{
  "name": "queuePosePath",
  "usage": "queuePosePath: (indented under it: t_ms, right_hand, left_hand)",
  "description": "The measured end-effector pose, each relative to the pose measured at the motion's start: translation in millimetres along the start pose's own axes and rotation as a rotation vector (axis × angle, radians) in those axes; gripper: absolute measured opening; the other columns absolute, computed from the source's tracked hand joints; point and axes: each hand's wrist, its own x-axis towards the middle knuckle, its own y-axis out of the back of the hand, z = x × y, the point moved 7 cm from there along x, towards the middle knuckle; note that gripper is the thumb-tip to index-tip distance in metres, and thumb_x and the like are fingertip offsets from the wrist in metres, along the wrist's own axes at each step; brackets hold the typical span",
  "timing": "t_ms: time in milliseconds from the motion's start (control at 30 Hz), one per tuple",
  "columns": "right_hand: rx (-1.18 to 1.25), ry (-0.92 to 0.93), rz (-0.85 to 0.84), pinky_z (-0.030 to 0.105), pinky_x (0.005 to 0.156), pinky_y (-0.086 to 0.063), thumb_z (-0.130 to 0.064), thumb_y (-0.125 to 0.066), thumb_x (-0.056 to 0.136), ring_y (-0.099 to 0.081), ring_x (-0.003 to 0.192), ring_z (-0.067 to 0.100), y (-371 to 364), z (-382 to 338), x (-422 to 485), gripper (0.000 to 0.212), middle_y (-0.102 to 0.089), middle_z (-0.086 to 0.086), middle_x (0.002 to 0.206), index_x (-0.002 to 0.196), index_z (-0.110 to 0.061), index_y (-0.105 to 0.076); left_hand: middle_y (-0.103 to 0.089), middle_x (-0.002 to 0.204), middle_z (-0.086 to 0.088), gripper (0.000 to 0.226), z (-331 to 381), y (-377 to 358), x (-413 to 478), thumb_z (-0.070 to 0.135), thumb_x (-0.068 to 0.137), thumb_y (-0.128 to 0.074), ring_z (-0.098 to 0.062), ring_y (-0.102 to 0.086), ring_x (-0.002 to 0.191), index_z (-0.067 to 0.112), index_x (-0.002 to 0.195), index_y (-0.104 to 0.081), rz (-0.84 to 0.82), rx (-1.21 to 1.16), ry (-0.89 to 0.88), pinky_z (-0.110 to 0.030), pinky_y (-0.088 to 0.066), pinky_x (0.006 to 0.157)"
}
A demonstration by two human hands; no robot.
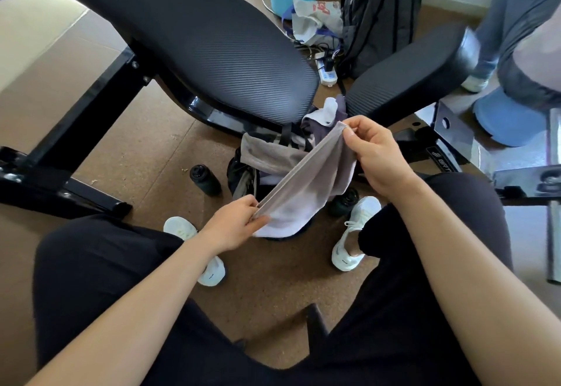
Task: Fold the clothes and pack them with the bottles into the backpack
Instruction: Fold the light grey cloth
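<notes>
**Legible markings.** The black frame plate (441, 162), just right of the right hand (379, 158), carries white lettering. Only the first characters show, and they appear to read "BR". The crumpled plastic bag (318, 12), far beyond both hands, carries red print that cannot be read.

**Hands.** The right hand pinches the upper end of the banded edge of a pale lilac garment (306, 185) between thumb and curled fingers. The left hand (233, 224) pinches the lower end of the same edge, fingers curled around the fabric. The edge runs taut between the two hands, and the rest of the cloth hangs below it.

**Task items.**
- Backpack (239, 173): dark, on the floor directly beneath the held garment.
- Loose clothes (273, 155): draped over the backpack's top, beyond the left hand.
- Dark bottle (205, 179): upright on the floor, left of the backpack and beyond the left hand.
- Second bottle (344, 202): below the right hand, beside a white shoe (349, 243).
</notes>
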Motion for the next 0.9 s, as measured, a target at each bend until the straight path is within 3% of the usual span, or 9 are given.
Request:
queuePosePath:
  t_ms: [100, 233, 367, 500, 567, 700, 833, 900]
  right_hand:
    - [-0.054, -0.052, 0.200, 0.034, 0.080, -0.043, -0.015, -0.058, 0.102, -0.050, 0.082, 0.019, 18.7, 11.2, 6.8, 0.017, -0.055, 0.009, 0.085, 0.090, -0.020, -0.069]
    - [-0.072, -0.094, 0.317, 0.028, 0.076, -0.044, -0.011, -0.057, 0.102, -0.051, 0.079, 0.015, 27.4, 19.0, 11.3, 0.018, -0.056, 0.008, 0.082, 0.089, -0.019, -0.067]
    - [-0.144, -0.131, 0.422, 0.028, 0.076, -0.047, -0.013, -0.055, 0.102, -0.057, 0.082, 0.013, 35.7, 25.9, 12.8, 0.016, -0.063, -0.001, 0.082, 0.094, -0.019, -0.067]
    - [-0.230, -0.158, 0.487, 0.031, 0.082, -0.050, -0.017, -0.052, 0.104, -0.061, 0.092, 0.016, 44.5, 32.5, 13.3, 0.016, -0.068, 0.003, 0.097, 0.101, -0.016, -0.068]
    - [-0.284, -0.181, 0.483, 0.029, 0.076, -0.049, -0.018, -0.050, 0.105, -0.060, 0.091, 0.015, 43.4, 34.9, 12.8, 0.019, -0.068, 0.004, 0.100, 0.105, -0.014, -0.068]
    - [-0.380, -0.208, 0.415, 0.028, 0.073, -0.042, -0.019, -0.049, 0.104, -0.056, 0.089, 0.016, 37.6, 39.2, 14.7, 0.018, -0.064, 0.004, 0.099, 0.104, -0.012, -0.066]
    - [-0.305, -0.225, 0.175, 0.037, 0.073, -0.046, -0.013, -0.061, 0.099, -0.055, 0.079, 0.020, 18.2, 46.5, 14.8, 0.016, -0.064, 0.008, 0.085, 0.086, -0.015, -0.069]
    - [-0.226, -0.233, 0.045, 0.045, 0.072, -0.052, -0.006, -0.066, 0.096, -0.060, 0.077, 0.026, 7.2, 47.7, 11.6, 0.015, -0.068, 0.013, 0.084, 0.087, -0.017, -0.072]
  left_hand:
    - [-0.047, 0.087, 0.006, 0.050, -3.9, 6.6, -2.2, 0.056, 0.098, -0.050, -0.011, -0.051, 0.073, 0.017, 0.072, -0.067, 0.138, -0.031, -0.040, -0.035, -0.046, 0.066]
    - [-0.048, 0.076, 0.006, 0.055, -8.4, 17.0, -7.6, 0.062, 0.089, -0.055, -0.011, -0.050, 0.066, 0.015, 0.062, -0.067, 0.308, -0.092, -0.092, -0.031, -0.042, 0.058]
    - [-0.049, 0.069, 0.010, 0.047, -7.6, 39.4, -18.9, 0.058, 0.084, -0.071, -0.007, -0.050, 0.061, 0.018, 0.058, -0.068, 0.453, -0.138, -0.144, -0.024, -0.037, 0.055]
    - [-0.062, 0.068, 0.016, 0.018, -3.0, 75.8, -38.3, 0.042, 0.077, -0.086, -0.006, -0.060, 0.060, 0.026, 0.072, -0.080, 0.569, -0.261, -0.185, -0.024, -0.047, 0.055]
    - [-0.068, 0.069, 0.012, 0.012, -6.7, 90.3, -47.3, 0.028, 0.072, -0.090, -0.008, -0.064, 0.062, 0.029, 0.076, -0.079, 0.621, -0.364, -0.151, -0.023, -0.050, 0.059]
    - [-0.075, 0.086, 0.021, 0.032, -26.6, 106.0, -59.4, 0.020, 0.078, -0.086, 0.000, -0.070, 0.079, 0.046, 0.092, -0.076, 0.719, -0.513, -0.006, -0.027, -0.059, 0.077]
    - [-0.074, 0.089, 0.006, 0.054, -54.9, 110.5, -63.1, 0.016, 0.085, -0.082, -0.003, -0.067, 0.086, 0.024, 0.136, -0.063, 0.791, -0.493, 0.273, -0.022, -0.051, 0.088]
    - [-0.075, 0.097, -0.001, 0.040, -68.6, 110.0, -65.6, 0.019, 0.090, -0.078, -0.015, -0.069, 0.093, 0.016, 0.129, -0.069, 0.802, -0.470, 0.403, -0.020, -0.048, 0.082]
